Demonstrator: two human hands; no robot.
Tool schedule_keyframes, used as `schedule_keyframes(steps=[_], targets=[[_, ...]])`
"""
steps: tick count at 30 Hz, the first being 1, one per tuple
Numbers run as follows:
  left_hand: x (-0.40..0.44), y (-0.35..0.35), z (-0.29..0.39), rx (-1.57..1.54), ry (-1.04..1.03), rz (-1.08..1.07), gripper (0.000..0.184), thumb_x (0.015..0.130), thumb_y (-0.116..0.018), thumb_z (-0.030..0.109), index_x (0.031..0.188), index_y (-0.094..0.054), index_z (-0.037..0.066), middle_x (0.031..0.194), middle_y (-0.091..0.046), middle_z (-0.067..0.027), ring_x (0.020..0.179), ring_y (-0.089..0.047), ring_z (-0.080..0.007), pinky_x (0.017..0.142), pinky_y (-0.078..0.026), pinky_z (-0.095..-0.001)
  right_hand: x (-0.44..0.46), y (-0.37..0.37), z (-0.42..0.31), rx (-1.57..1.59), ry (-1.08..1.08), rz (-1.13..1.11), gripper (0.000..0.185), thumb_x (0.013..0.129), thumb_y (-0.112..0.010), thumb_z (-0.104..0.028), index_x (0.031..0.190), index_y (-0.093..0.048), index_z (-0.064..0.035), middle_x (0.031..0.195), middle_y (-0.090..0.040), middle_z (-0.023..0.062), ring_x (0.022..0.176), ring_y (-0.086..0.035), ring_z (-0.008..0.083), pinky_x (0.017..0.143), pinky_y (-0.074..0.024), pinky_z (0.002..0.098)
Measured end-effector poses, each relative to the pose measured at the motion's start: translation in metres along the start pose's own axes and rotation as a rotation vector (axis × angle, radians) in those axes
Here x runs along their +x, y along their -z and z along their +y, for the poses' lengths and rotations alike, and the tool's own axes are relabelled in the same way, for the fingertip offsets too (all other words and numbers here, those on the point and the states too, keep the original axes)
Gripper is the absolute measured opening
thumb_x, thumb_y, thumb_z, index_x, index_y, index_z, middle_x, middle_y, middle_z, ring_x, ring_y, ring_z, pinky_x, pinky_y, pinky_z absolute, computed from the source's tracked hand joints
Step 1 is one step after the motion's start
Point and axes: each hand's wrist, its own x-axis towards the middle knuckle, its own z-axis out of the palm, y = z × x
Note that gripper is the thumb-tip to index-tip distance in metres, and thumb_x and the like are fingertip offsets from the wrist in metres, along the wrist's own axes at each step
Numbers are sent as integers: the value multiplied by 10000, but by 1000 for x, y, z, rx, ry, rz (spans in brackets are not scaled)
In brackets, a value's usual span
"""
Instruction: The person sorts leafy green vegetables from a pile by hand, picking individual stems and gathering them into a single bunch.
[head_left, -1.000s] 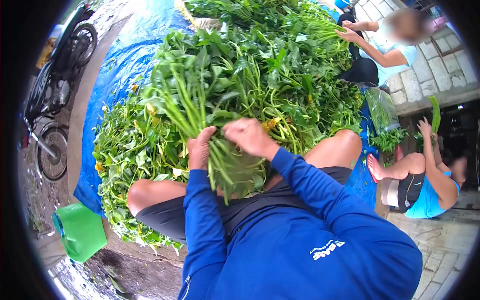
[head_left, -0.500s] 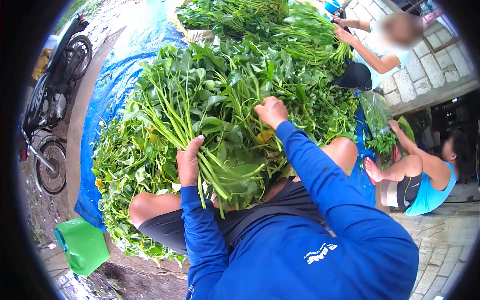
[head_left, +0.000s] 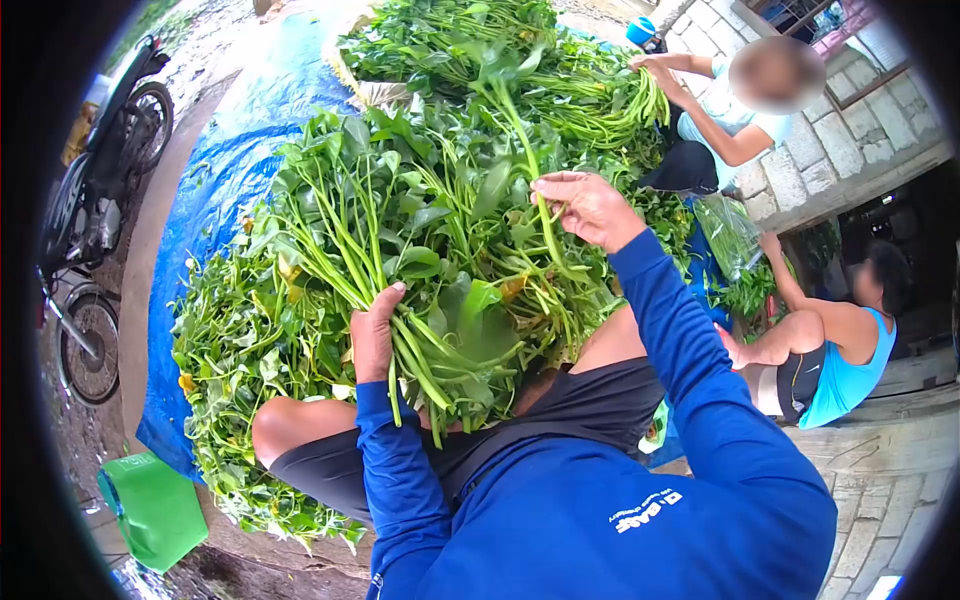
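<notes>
My left hand is wrapped round a bunch of water spinach, its leafy tops pointing away from me and its cut stems sticking out toward my lap. Above the pile, to the right of the bunch, my right hand pinches a single water spinach stalk between thumb and fingers. That stalk stands up slantwise, its leafy tip blurred. A broad heap of loose water spinach surrounds both hands and reaches up to my folded legs.
Beneath the heap lies a blue tarp. A green container stands at lower left, a motorcycle at far left. One person at upper right handles greens; another person sits at right beside a plastic bag of greens.
My right hand has risen from the heap and moved right, bringing up a stalk. My left hand keeps its bunch nearly in place. The view has shifted slightly.
</notes>
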Motion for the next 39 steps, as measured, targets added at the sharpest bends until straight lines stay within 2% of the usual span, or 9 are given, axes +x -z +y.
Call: schedule_keyframes(steps=[12, 16, 20, 24, 27, 28, 32, 36, 39], targets=[[2, -4, -4, -94, -21, 30, 297, 909, -819, 174, 1139, -731, 8, 983, -746, -34, 790, -687, -120, 729, -568, -288, -12, -50, 2, -495, 666, 438, 185, 926, -828, -159, 980, -736, -8, 859, -717, 2, 757, -647, 93, 714, -537, 253], [6, -3, -8, -73, -42, 20, 313, 910, -831, 211, 1133, -734, 13, 964, -737, -19, 806, -670, -114, 749, -556, -289, -2, -56, -12, -782, 834, 672, 150, 879, -787, -145, 982, -745, -45, 875, -739, 136, 788, -717, 263, 749, -562, 385], [7, -2, -17, -85, -36, 46, 356, 911, -848, 261, 1133, -755, -2, 993, -751, -35, 828, -671, -114, 768, -550, -288, -1, -82, -16, -1063, 958, 778, 114, 884, -764, -153, 889, -695, -61, 847, -670, 144, 835, -657, 362, 754, -519, 495], [11, 0, -30, -43, -3, 101, 453, 924, -838, 356, 1161, -760, -22, 1048, -759, -61, 893, -685, -148, 836, -543, -304, 1, -134, 28, -1057, 964, 560, 117, 885, -742, -156, 848, -685, -62, 828, -658, 166, 823, -651, 382, 741, -509, 496], [26, 9, -74, -247, -99, -38, 402, 1045, -702, 354, 1285, -736, 33, 1202, -745, -45, 1091, -678, -146, 975, -529, -293, -27, -188, 88, -873, 577, 3, 209, 924, -710, -220, 927, -770, -20, 910, -745, 205, 799, -723, 394, 723, -561, 447], [31, 14, -82, -464, -22, -153, 425, 1089, -636, 318, 1406, -671, 37, 1349, -712, -55, 1249, -637, -160, 1109, -485, -305, -27, -194, 109, -876, 512, 31, 223, 939, -729, -222, 1001, -782, -14, 945, -765, 195, 838, -748, 340, 751, -571, 419], [26, 19, -81, -621, 87, -162, 398, 1100, -623, 334, 1368, -680, 44, 1287, -734, -69, 1158, -691, -179, 1050, -540, -337, -16, -193, 155, -689, 475, -18, 378, 966, -747, -246, 1223, -755, 30, 1130, -787, 202, 1014, -772, 280, 839, -582, 411], [23, 15, -73, -678, 182, -162, 354, 1095, -632, 349, 1280, -705, 57, 1200, -751, -76, 1050, -728, -193, 957, -589, -352, -11, -167, 133, -725, 224, -403, 699, 934, -752, -271, 1514, -549, 62, 1364, -705, 193, 1086, -691, 257, 1020, -535, 331], [28, 15, -75, -630, 169, -128, 345, 1084, -654, 338, 1268, -709, 52, 1183, -758, -76, 1029, -738, -192, 948, -601, -356, -22, -171, 123, -909, 208, -410, 895, 912, -791, -361, 1598, -415, 75, 1514, -588, 251, 1309, -616, 295, 1130, -473, 364]])
